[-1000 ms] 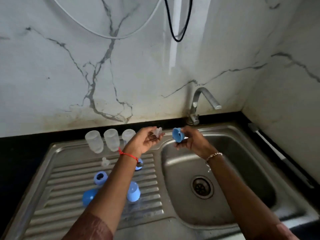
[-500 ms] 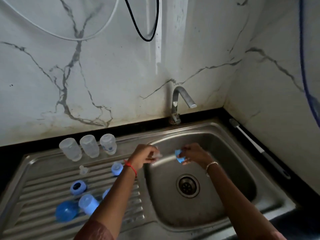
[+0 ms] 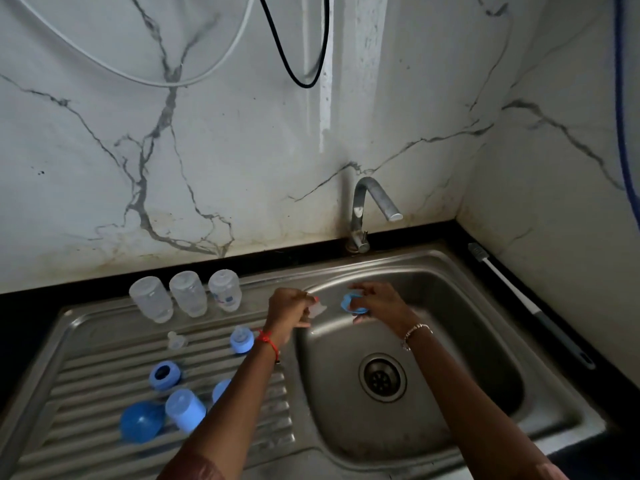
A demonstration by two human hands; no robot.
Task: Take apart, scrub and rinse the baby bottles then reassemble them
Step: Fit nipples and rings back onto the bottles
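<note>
Low in the frame, our left forearm crosses the ribbed drainboard (image 3: 86,344) and hides part of one blue piece. Beside it lie a blue dome cap (image 3: 142,422), a pale blue cap (image 3: 185,414), a blue ring (image 3: 164,375), a collar with teat (image 3: 241,339) and a loose teat (image 3: 176,341). Above them, three clear bottles (image 3: 188,294) stand mouth down in a row. At centre, over the steel sink (image 3: 485,393), our left hand (image 3: 289,311) pinches a clear teat (image 3: 318,310). Our right hand (image 3: 377,303), just apart from it, grips a blue screw ring (image 3: 351,303) in curled fingers. A brush (image 3: 530,306) lies on the black counter at right. The tap (image 3: 360,209) and the veined marble wall stand behind.
</note>
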